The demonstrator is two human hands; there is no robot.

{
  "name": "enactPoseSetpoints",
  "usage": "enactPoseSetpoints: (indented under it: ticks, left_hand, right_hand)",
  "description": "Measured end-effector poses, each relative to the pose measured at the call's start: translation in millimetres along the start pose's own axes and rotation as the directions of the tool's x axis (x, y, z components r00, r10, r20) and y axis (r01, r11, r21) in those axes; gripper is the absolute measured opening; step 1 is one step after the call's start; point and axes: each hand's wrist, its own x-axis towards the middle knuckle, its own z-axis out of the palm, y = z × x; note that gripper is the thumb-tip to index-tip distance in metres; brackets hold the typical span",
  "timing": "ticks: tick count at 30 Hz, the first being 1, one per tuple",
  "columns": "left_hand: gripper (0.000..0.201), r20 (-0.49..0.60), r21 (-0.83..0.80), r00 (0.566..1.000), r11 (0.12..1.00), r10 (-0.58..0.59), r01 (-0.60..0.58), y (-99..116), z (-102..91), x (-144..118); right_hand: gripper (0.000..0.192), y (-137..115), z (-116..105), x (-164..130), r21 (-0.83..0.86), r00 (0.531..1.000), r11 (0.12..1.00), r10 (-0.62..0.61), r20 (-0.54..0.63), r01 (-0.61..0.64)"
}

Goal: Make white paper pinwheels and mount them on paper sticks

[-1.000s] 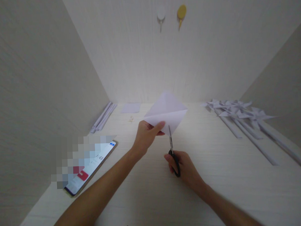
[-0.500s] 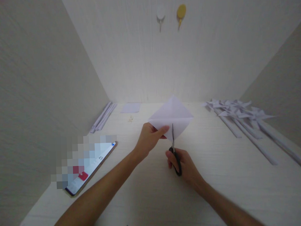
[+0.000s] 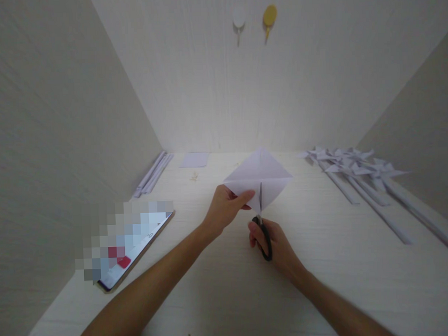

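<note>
A creased white square of paper (image 3: 259, 166) is held up cornerwise in front of me. My left hand (image 3: 228, 204) pinches its lower left edge, thumb on top and fingers underneath. Below it, my right hand (image 3: 270, 240) grips a pair of black-handled scissors (image 3: 266, 242). The blades run up into the paper's near corner along the middle crease, with a slit showing around them. The blade tip lies just short of the horizontal crease. Part of the right hand's fingers is hidden behind the handles.
At left lies a phone (image 3: 138, 247) with a lit, partly blurred screen. Behind it are rolled paper sticks (image 3: 153, 174), a flat paper sheet (image 3: 195, 159) and small pale bits (image 3: 194, 176). Several paper pinwheels (image 3: 350, 163) on sticks lie at right. Two hooks (image 3: 269, 15) hang on the back wall.
The paper and my left hand have shifted slightly right and toward me. The scissor blades have closed further, and the slit in the paper's near corner shows more clearly.
</note>
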Motion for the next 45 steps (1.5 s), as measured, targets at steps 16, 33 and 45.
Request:
enactPoseSetpoints:
  ticks: [16, 33, 45]
  left_hand:
    - [0.025, 0.001, 0.009, 1.0, 1.0, -0.001, 0.001, -0.6, 0.0, 0.5]
    - [0.026, -0.002, 0.006, 1.0, 1.0, -0.007, 0.007, 0.5, 0.3, 0.1]
    - [0.028, -0.004, -0.002, 1.0, 1.0, -0.012, 0.012, 0.4, 0.4, 0.0]
  right_hand:
    - [0.044, 4.9, -0.2, 1.2, -0.057, 1.0, 0.998, -0.029, 0.007, 0.03]
    - [0.044, 6.6, 0.0, 1.6, -0.06, 1.0, 0.998, -0.029, 0.009, 0.03]
    - [0.045, 6.4, 0.0, 1.8, -0.064, 0.999, 0.997, -0.034, 0.006, 0.034]
